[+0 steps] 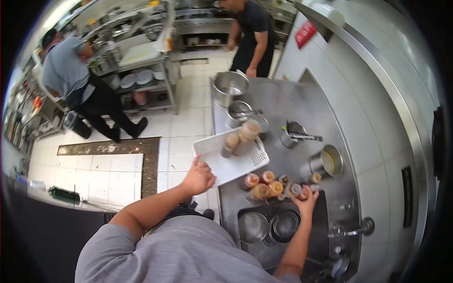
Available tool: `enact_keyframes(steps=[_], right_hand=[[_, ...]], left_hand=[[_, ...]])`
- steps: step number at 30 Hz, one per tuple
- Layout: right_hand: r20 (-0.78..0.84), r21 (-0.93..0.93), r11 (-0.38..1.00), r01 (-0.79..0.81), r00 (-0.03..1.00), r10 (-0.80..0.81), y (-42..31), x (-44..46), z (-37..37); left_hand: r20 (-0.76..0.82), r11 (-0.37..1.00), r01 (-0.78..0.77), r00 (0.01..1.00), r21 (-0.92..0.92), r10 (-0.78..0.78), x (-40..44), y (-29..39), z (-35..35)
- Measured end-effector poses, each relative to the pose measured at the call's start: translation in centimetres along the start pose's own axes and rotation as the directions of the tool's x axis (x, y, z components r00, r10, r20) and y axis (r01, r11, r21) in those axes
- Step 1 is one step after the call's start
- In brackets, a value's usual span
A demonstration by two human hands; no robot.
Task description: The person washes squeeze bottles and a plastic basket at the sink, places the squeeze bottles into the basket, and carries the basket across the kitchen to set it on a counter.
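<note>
My left hand [199,178] is closed on the near left edge of a white plastic basket [210,170] with perforated sides. Two squeeze bottles with brownish contents [230,145] stand inside the basket toward its far right. My right hand [306,198] is wrapped round a squeeze bottle with reddish sauce [304,192], at the right end of a group on the steel counter. Beside it several more sauce bottles [275,188] stand close together, with orange, red and brown contents. Part of the held bottle is hidden by my fingers.
A sink [323,214] with round metal pans [253,226] lies nearest me, and a faucet [363,227] is at its right. Metal pots [231,87] and a container with tongs [293,134] stand on the counter [276,101]. Two people [255,33] work farther off.
</note>
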State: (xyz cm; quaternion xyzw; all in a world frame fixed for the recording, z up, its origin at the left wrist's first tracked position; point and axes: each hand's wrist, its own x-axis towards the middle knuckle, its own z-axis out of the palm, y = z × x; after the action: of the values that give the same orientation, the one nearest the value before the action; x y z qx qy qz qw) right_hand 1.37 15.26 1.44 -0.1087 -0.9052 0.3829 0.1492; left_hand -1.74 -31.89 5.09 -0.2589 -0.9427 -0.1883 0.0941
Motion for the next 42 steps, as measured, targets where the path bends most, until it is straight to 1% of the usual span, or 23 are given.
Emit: enact_keyframes(steps=[2, 8, 10, 13, 15, 18, 20, 21, 23, 24, 25, 26, 27, 28, 29, 30, 31, 32, 34, 35, 37, 41, 42], right_hand=[[0.005, -0.086, 0.991, 0.102, 0.995, -0.102, 1.9, 0.1, 0.6], [0.013, -0.113, 0.994, 0.002, 1.0, -0.001, 0.2, 0.1, -0.3], [-0.039, -0.116, 0.993, 0.018, 0.999, -0.022, 0.0, -0.5, -0.1], [-0.28, -0.101, 0.994, 0.043, 0.957, -0.069, 5.0, -2.0, 0.7], [-0.527, 0.176, 0.984, -0.039, 0.84, 0.128, 6.6, -3.7, -0.1], [-0.612, 0.48, 0.872, -0.096, 0.676, 0.411, 7.9, -6.2, -3.9], [-0.729, 0.555, 0.829, -0.071, 0.439, 0.525, 10.6, -7.5, -6.6], [-0.742, 0.541, 0.837, -0.076, 0.426, 0.518, 11.3, -7.9, -7.8], [-0.622, 0.673, 0.735, -0.088, 0.47, 0.626, 12.6, -10.1, -10.6], [-0.62, 0.618, 0.767, -0.173, 0.493, 0.611, 9.1, -10.6, -11.1], [-0.614, 0.507, 0.828, -0.238, 0.574, 0.541, 9.5, -11.1, -11.4], [-0.487, 0.542, 0.815, -0.206, 0.713, 0.504, 8.7, -11.6, -11.9], [-0.471, 0.459, 0.859, -0.228, 0.757, 0.453, 6.4, -11.6, -12.0], [-0.427, 0.393, 0.871, -0.297, 0.779, 0.458, 6.2, -11.3, -12.1], [-0.556, 0.225, 0.938, -0.262, 0.756, 0.345, 6.1, -10.9, -11.6], [-0.585, 0.289, 0.92, -0.266, 0.712, 0.389, 10.2, -10.6, -11.1], [-0.674, 0.449, 0.885, -0.128, 0.601, 0.429, 8.5, -9.9, -10.5], [-0.614, 0.704, 0.71, 0.021, 0.522, 0.592, 8.8, -9.2, -10.0], [-0.614, 0.789, 0.569, 0.231, 0.272, 0.741, 9.3, -8.3, -9.6], [-0.621, 0.784, 0.576, 0.233, 0.252, 0.742, 7.9, -7.9, -9.6], [-0.422, 0.894, 0.421, 0.152, -0.024, 0.906, 3.7, -7.2, -10.4], [-0.463, 0.869, 0.454, 0.194, 0.003, 0.886, 5.6, -7.5, -9.8], [-0.507, 0.86, 0.498, 0.111, 0.072, 0.859, 6.0, -7.8, -9.8]], left_hand=[[-0.001, 1.0, -0.016, 1.0, 0.017, 0.016, 0.0, 0.2, -0.3], [-0.011, 0.999, -0.036, 0.999, 0.022, 0.036, 0.1, 0.7, -0.8], [-0.019, 0.998, -0.05, 0.999, 0.028, 0.051, 0.0, 0.6, -0.7], [0.002, 0.999, -0.034, 0.999, 0.031, 0.034, -0.1, 0.6, -0.8], [-0.005, 0.999, -0.037, 0.999, 0.031, 0.037, 0.0, 0.7, -0.9], [0.007, 0.998, -0.035, 0.999, 0.043, 0.035, -0.2, 0.4, -0.9], [0.016, 0.998, -0.047, 0.999, 0.037, 0.047, -0.2, 0.5, -0.6], [0.007, 0.999, -0.037, 0.999, 0.033, 0.036, -0.2, 0.3, -0.5], [0.033, 0.999, -0.018, 0.999, 0.034, 0.017, -0.2, 0.2, -0.4], [0.011, 0.999, -0.012, 1.0, 0.032, 0.012, -0.2, -0.2, 0.3], [-0.005, 0.998, -0.035, 0.999, 0.044, 0.035, -0.2, -0.7, 0.8], [0.027, 0.998, -0.018, 1.0, 0.065, 0.016, -0.1, -0.8, 0.9], [-0.057, 1.0, -0.016, 0.998, 0.0, 0.016, -0.1, -0.9, 1.4], [-0.124, 0.997, -0.035, 0.991, 0.065, 0.043, -0.2, -1.3, 2.3], [-0.074, 0.999, -0.011, 0.997, 0.04, 0.014, 0.1, -0.5, 1.4], [-0.088, 0.999, -0.037, 0.995, -0.006, 0.036, 0.3, 0.0, 1.0], [-0.101, 0.999, -0.045, 0.994, -0.003, 0.044, 0.3, 0.3, 0.9], [-0.082, 0.999, -0.05, 0.995, -0.012, 0.049, 0.5, 0.8, 0.5], [-0.054, 0.999, -0.051, 0.997, -0.011, 0.05, 0.5, 1.3, 0.1], [-0.047, 0.998, -0.058, 0.997, -0.005, 0.058, 0.4, 1.2, 0.3], [-0.038, 0.998, -0.062, 0.997, -0.001, 0.062, 0.5, 1.2, 0.4], [-0.064, 0.998, -0.055, 0.997, -0.013, 0.054, 0.5, 1.4, 0.3], [-0.077, 0.998, -0.061, 0.995, -0.021, 0.059, 0.5, 1.4, 0.4]])
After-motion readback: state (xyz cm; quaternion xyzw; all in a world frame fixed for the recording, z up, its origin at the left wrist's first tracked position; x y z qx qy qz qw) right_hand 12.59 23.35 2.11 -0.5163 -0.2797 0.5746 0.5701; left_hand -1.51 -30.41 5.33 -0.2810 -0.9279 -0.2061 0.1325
